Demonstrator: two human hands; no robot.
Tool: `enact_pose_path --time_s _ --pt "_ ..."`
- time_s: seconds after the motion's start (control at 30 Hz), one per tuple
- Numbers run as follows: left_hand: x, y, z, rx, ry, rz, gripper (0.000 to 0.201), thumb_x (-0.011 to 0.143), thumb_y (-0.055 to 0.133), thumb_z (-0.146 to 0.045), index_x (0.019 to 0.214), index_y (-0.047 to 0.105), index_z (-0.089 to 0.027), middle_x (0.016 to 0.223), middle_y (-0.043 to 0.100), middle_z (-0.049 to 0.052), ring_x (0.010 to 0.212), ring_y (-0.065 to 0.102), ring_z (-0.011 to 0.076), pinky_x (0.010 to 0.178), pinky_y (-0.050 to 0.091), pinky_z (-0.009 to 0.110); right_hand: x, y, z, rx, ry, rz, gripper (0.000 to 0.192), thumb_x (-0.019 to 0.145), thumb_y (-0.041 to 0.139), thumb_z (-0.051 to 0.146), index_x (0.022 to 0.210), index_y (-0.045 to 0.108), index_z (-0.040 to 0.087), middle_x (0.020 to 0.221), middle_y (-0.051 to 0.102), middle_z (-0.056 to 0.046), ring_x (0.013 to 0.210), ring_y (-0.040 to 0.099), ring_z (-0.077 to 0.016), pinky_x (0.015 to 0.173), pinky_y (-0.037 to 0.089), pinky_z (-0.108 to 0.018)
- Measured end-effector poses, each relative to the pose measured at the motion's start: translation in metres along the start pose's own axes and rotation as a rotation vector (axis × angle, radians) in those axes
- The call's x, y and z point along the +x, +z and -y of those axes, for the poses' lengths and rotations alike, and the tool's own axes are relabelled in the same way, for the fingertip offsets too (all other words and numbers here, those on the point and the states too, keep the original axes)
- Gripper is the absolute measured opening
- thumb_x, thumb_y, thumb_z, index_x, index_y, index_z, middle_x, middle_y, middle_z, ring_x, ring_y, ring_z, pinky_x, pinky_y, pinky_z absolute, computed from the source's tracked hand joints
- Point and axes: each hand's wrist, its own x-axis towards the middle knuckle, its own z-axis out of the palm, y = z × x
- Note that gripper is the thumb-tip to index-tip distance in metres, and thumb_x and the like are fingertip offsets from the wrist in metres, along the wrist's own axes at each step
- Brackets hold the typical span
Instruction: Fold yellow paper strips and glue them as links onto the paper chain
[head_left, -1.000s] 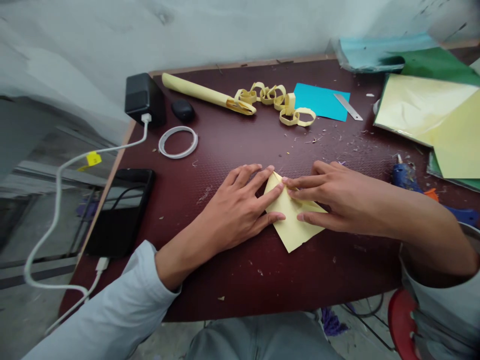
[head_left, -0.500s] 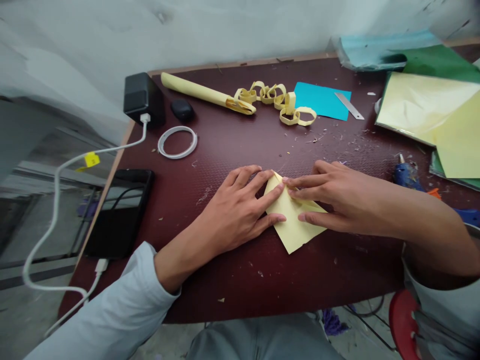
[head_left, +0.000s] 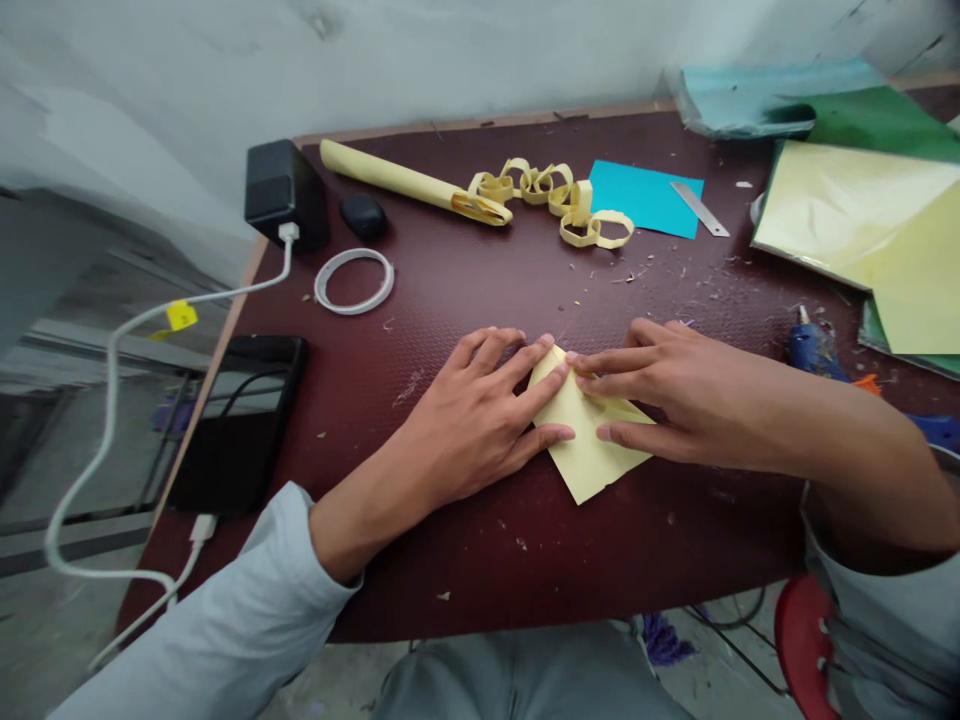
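A small piece of yellow paper (head_left: 592,455) lies folded on the table in front of me, with its point facing away and a loose flap at its right. My left hand (head_left: 487,405) rests on its left side, fingers spread, index fingertip near the top point and thumb on the lower part. From the right, my right hand (head_left: 656,390) presses on the fold with outstretched fingertips, its thumb lower down on the paper. Part of the flap is hidden under the right fingers.
Behind stand a rolled yellow paper (head_left: 397,180), a yellow paper chain (head_left: 574,205), and a blade (head_left: 699,208) on blue paper (head_left: 637,200). A glue gun (head_left: 817,345) and paper packs (head_left: 840,215) lie right. Leftward are a phone (head_left: 240,425), charger (head_left: 285,190) and white ring (head_left: 354,282).
Almost nothing differs. My left index fingertip has shifted slightly at the paper's top point; both hands stay on the yellow paper.
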Motion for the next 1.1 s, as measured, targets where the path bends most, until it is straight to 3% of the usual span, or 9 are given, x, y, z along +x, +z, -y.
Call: enact_pose_path --time_s 0.33,0.53,0.7,0.97,1.1 --pt "0.002 -0.001 -0.001 0.044 0.008 0.011 0.056 0.114 0.049 -0.052 0.156 0.065 -0.019 0.168 0.057 0.02 0.131 0.059 0.0404 0.117 0.045 0.06 -0.011 -0.002 0.012 -0.123 0.083 -0.016 0.031 0.108 0.065 0.045 0.118 0.086 0.025 0.129 0.085 -0.009 0.098 0.063 -0.0319 0.081 0.043 -0.045" --pt "0.002 0.001 -0.002 0.037 0.028 -0.021 0.052 0.115 0.049 -0.051 0.155 0.067 -0.023 0.165 0.058 0.02 0.131 0.059 0.0389 0.115 0.044 0.059 -0.025 0.002 0.021 -0.194 0.097 0.0 0.031 0.108 0.065 0.041 0.119 0.087 0.022 0.138 0.083 -0.008 0.095 0.061 -0.0307 0.079 0.041 -0.046" --pt "0.002 0.002 -0.001 0.045 0.031 -0.031 0.05 0.116 0.047 -0.048 0.154 0.067 -0.023 0.164 0.059 0.02 0.131 0.058 0.0381 0.115 0.043 0.057 -0.045 -0.002 0.029 -0.184 0.152 0.041 0.026 0.108 0.064 0.039 0.107 0.087 0.025 0.134 0.084 -0.005 0.094 0.061 -0.0302 0.077 0.037 -0.045" --pt "0.006 0.008 0.004 -0.044 0.02 -0.072 0.047 0.116 0.046 -0.049 0.147 0.073 -0.027 0.157 0.062 0.016 0.13 0.055 0.0351 0.115 0.041 0.055 -0.077 -0.014 0.041 -0.148 0.168 0.031 0.035 0.11 0.06 0.044 0.091 0.082 0.024 0.094 0.084 -0.01 0.087 0.061 -0.0284 0.079 0.041 -0.043" --pt "0.016 0.012 0.01 -0.205 -0.022 -0.077 0.049 0.118 0.038 -0.048 0.135 0.079 -0.027 0.147 0.064 0.016 0.13 0.052 0.0329 0.116 0.041 0.055 -0.072 -0.018 0.05 -0.142 0.22 -0.019 0.036 0.114 0.054 0.043 0.106 0.082 0.022 0.096 0.08 -0.011 0.09 0.062 -0.0279 0.083 0.043 -0.043"
